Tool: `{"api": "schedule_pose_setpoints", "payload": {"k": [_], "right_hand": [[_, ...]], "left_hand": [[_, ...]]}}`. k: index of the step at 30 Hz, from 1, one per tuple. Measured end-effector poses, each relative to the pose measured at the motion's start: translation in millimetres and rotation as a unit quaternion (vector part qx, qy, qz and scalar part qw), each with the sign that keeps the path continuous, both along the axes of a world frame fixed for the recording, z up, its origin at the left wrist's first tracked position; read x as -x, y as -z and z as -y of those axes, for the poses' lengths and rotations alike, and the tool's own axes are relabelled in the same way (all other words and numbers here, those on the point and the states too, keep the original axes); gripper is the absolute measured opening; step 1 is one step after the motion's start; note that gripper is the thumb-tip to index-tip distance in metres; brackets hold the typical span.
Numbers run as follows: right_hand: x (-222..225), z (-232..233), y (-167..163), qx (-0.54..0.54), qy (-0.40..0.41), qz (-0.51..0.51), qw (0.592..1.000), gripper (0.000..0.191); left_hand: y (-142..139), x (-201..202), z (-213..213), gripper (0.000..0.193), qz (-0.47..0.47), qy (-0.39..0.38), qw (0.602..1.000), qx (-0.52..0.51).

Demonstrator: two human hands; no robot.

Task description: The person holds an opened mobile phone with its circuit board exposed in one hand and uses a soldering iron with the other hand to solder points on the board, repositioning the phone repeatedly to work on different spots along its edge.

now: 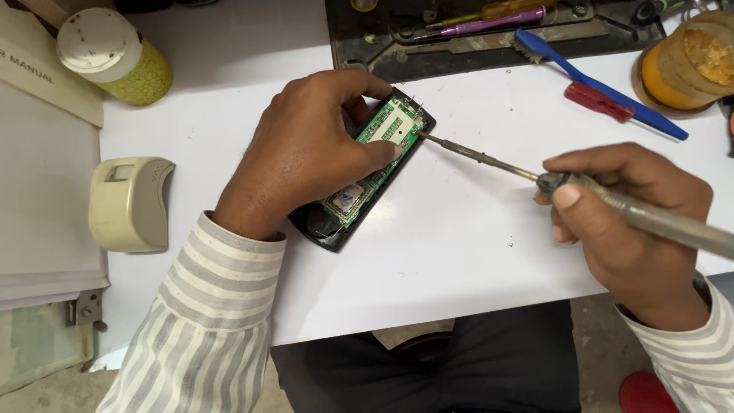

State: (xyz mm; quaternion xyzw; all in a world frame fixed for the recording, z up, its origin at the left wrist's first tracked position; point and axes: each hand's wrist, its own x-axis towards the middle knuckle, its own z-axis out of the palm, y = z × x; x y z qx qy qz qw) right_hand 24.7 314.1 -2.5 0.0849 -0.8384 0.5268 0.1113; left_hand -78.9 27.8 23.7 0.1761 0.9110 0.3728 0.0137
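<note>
White tabletop (474,252) fills most of the view, with the person's dark trousers showing below its near edge. At the far side a dark metal tray (489,38) carries a purple-handled tool (497,21). To its right lie a blue brush (604,84) and, just beside it, a small red piece (599,101); stacked brownish tape rolls (692,61) sit at the right corner. On the left stand a yellow-green jar with a white lid (115,55) and a cream plastic housing (128,203), next to a pale booklet (38,69).

The left hand (302,157) is curled over a black device case (329,229), thumb pressed onto the green circuit board (382,141) inside it and the fingers arched over the far edge, pinning board and case flat to the table. The right hand (631,222) is closed around the handle of a soldering iron (612,199), thumb on top, holding it like a pen. The iron's thin shaft slants leftward and its tip meets the right edge of the board, near the far end.

The case lies near the middle of the table, tilted diagonally, with its near end towards the left sleeve. The board is narrow and long, with rows of pale contacts at the far end, a light square patch near the near end, and a few metal pins sticking out beyond the far end.
</note>
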Motion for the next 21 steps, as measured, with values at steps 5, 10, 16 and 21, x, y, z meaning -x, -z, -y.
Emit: {"api": "schedule_pose_setpoints", "payload": {"k": [5, 10, 16, 21], "right_hand": [[5.3, -10.2, 9.9, 0.146, -0.030, 0.048, 0.988, 0.023], [6.8, -13.1, 10.6, 0.202, -0.025, 0.095, 0.974, 0.024], [7.7, -7.1, 5.7, 0.199, 0.036, 0.087, 0.975, 0.029], [10.3, -6.4, 4.7, 0.208, 0.036, 0.096, 0.973, 0.034]], "left_hand": [[-0.5, 0.2, -1.1, 0.052, 0.006, 0.001, 1.000, 0.000], [-0.3, -0.7, -1.1, 0.049, 0.002, 0.003, 1.000, -0.008], [0.5, -0.8, -1.3, 0.050, 0.015, 0.000, 1.000, -0.006], [2.3, -0.3, -1.0, 0.050, 0.003, 0.006, 1.000, -0.015]]}}
